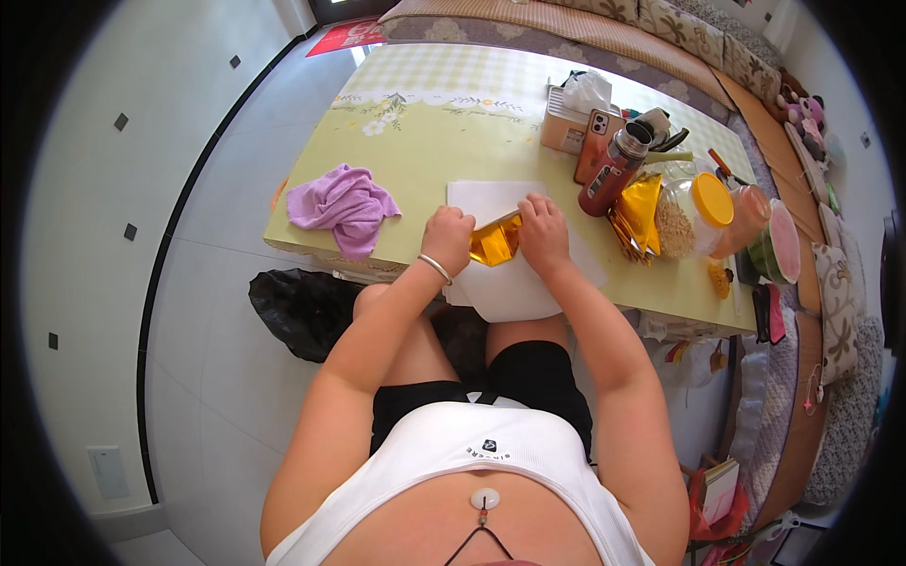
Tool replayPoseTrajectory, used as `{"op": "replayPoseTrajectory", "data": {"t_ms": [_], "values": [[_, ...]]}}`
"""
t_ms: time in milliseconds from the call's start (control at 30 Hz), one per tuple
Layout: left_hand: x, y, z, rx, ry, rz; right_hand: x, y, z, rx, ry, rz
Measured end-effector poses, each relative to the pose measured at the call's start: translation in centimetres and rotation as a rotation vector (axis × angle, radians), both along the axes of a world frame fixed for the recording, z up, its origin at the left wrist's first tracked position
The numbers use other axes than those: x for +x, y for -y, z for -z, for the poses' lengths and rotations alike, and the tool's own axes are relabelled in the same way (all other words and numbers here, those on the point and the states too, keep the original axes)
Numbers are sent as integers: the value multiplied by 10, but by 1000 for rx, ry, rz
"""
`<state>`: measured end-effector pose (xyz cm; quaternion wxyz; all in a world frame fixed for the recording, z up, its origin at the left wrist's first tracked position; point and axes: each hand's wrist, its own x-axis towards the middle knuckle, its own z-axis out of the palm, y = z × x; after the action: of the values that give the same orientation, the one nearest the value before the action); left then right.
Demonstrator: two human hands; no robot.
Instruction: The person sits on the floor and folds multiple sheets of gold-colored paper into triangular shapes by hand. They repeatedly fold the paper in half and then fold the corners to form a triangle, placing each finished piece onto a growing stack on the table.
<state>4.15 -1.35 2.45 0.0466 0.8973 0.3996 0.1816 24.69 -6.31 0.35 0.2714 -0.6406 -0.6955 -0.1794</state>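
Note:
A piece of shiny gold foil paper [495,243] is stretched between my two hands at the near edge of the table. The fingers of my left hand [448,236], with a bangle on its wrist, are closed on the foil's left side. On the far right edge, my right hand [545,233] pinches the same piece. White paper sheets [514,291] lie under both hands and overhang the table edge. More gold foil sheets [638,209] are bunched to the right, leaning by a dark red thermos flask [613,174]. My fingertips are partly hidden.
The table [425,156] carries a crumpled purple cloth [344,209] at left. At right stand a phone [596,143], a tissue box [564,123], a jar with a yellow lid [713,200] and a cut watermelon [781,243]. A black plastic bag [300,311] hangs below.

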Motion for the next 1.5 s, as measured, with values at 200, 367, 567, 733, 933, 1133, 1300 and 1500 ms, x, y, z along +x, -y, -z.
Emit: {"op": "replayPoseTrajectory", "data": {"t_ms": [200, 367, 567, 733, 933, 1133, 1300, 1500], "values": [[12, 22, 23, 223, 14, 177, 6, 2, -11, -335, 227, -330], [-8, 36, 40, 338, -55, 124, 32, 17, 6, -481, -61, -322], [-31, 44, 32, 245, 52, 56, 40, 25, 11, -440, -215, -321], [-16, 27, 9, 148, -73, 79, 41, 24, -6, -437, -254, -352], [-25, 9, 2, 12, 60, 55, 36, 15, -5, -225, -293, -363], [-33, 9, 13, 114, 367, 94, 24, -6, -3, -67, -434, -214], [-32, -14, 40, -479, 1037, -221, 14, -14, 0, -154, -1047, -217], [-30, -19, 25, -828, 1264, -254, 7, -1, -6, -139, -1443, -292]]}}
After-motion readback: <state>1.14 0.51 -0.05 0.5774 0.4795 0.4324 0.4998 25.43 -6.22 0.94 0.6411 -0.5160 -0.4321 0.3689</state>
